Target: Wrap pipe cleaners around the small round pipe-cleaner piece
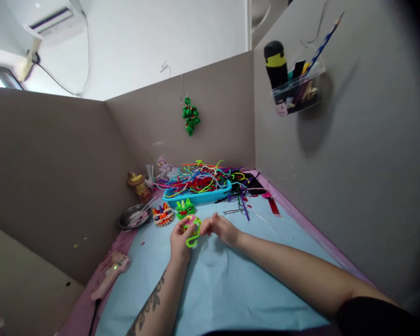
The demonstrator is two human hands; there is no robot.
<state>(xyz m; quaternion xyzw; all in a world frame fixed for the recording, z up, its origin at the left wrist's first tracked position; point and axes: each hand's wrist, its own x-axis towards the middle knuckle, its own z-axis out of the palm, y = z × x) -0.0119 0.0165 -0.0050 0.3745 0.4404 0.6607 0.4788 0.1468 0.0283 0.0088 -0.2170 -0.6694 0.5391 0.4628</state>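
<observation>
Work in hand: a small fuzzy-stem piece (198, 227) in lime, pink and yellow, raised over the blue-covered counter (259, 298), in front of the green figure (185, 208). The left hand (180, 238) pinches it between thumb and fingers. The right hand (224, 228) is just beside it, fingers loosely bent, thumb raised apart; nothing is seen gripped.

Progress, judged from present state: the piece looks partly formed. Pink and yellow parts are joined with lime, but a lime tail (193, 244) hangs in a free curl, so shaping or fixing of that length appears to remain. The green figure and the orange-and-white figure (163, 215) beside it look complete, with ears and facial details. Loose stems (206, 181) lie heaped in the blue tray (199, 198), apparently unused. The glue gun (112, 275) lies at left, its green light on.

Unclear: the left fingers cover much of the piece, so its final form cannot be read. Whether the right fingertips touch the lime stem cannot be told; blur there. Both forearms run out of frame.
</observation>
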